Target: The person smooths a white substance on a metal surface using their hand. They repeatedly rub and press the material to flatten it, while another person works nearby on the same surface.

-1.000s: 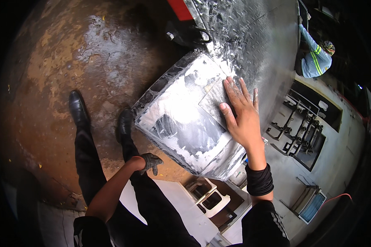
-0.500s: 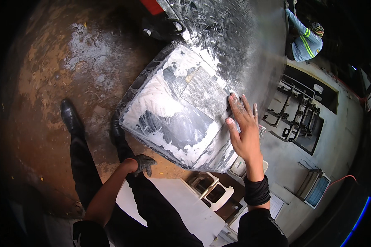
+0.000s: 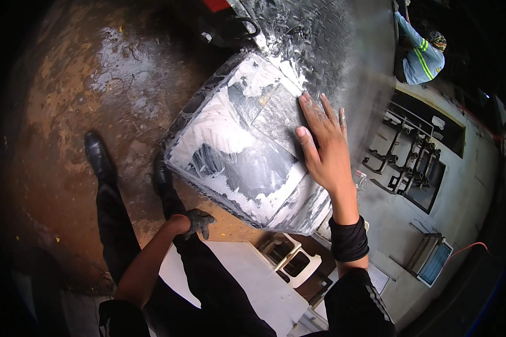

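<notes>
Currently, head view: R hand (image 3: 325, 147) flat, palm-down, fingers apart, over rt. edge of grey sheet (image 3: 276, 119). Sheet lies on white-smeared panel (image 3: 213, 130), adj. to diamond plate (image 3: 320, 42). L hand (image 3: 198, 222), gloved, by dark trouser leg (image 3: 211, 267); grip state unclear at this size.

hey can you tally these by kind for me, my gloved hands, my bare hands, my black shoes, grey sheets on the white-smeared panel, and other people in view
Gloved left hand: 1
Bare right hand: 1
Black shoes: 2
Grey sheet: 1
Other person: 1
Total: 6
</notes>
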{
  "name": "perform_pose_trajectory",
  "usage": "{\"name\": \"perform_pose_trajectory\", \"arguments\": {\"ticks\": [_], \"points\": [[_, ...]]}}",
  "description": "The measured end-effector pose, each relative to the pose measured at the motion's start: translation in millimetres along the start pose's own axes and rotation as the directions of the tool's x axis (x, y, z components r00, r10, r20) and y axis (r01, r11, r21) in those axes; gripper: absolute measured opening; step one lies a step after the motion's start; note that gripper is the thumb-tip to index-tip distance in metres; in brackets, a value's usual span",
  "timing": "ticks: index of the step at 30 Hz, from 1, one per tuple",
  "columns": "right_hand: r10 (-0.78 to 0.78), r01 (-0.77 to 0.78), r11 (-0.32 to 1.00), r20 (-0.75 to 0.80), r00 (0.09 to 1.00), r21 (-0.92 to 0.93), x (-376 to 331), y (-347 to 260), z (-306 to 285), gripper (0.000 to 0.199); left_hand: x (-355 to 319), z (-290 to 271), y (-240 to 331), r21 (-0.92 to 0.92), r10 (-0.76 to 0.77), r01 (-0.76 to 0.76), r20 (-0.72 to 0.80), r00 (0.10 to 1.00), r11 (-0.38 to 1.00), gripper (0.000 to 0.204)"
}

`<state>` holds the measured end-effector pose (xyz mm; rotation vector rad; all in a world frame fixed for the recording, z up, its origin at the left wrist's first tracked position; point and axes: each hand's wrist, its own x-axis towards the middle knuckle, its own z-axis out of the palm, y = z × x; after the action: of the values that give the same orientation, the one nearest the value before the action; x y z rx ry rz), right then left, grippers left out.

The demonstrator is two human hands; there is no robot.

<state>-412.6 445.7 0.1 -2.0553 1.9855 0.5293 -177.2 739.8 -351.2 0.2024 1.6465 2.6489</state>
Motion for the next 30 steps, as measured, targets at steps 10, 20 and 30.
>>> {"name": "perform_pose_trajectory", "arguments": {"ticks": [10, 20, 30], "points": [[-0.037, 0.038, 0.999, -0.042, 0.998, 0.023, 22, -10, 5, 0.052, 4, -3, 14, -0.088, -0.141, 0.140, 0.001, 0.990, 0.986, 0.050], [-0.262, 0.264, 0.965, 0.096, 0.960, -0.002, 36, -26, 10, 0.058, 15, -6, 12, -0.275, -0.365, 0.400, 0.172, 0.915, 0.874, 0.102], [-0.397, 0.421, 0.902, 0.206, 0.894, -0.092, 37, -55, 26, 0.066, 4, -22, 76, -0.290, -0.397, 0.381, 0.003, 0.918, 0.878, 0.057]]}}
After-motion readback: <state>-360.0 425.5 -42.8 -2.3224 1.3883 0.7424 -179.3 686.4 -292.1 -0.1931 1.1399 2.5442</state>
